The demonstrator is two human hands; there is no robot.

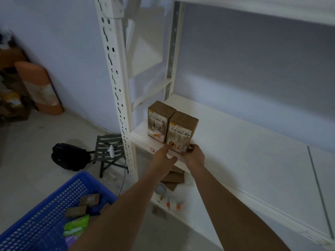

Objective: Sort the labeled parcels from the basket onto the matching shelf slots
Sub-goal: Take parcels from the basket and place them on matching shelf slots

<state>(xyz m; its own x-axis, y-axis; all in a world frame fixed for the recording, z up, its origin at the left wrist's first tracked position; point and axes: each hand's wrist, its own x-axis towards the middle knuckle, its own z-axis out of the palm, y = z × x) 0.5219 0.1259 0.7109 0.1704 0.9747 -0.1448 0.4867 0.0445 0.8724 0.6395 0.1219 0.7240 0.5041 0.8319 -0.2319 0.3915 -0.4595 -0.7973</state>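
Two brown cardboard parcels stand side by side at the left end of the white shelf (235,142). The left parcel (158,122) and the right parcel (182,132) both carry a barcode label and a handwritten "4-2". My left hand (163,157) reaches to the lower front of the right parcel with fingers extended, touching it. At that parcel's lower right corner, the fingers of my right hand (194,156) curl round the edge. A small slot label (153,151) sits on the shelf's front edge, partly hidden by my left hand.
A blue plastic basket (45,214) on the floor at lower left holds small brown parcels (89,200) and green packets (76,226). A black bag (70,156) and a small folding stool (110,151) stand beside the shelf post (116,87). The lower shelf holds flat cardboard (174,177) and small items.
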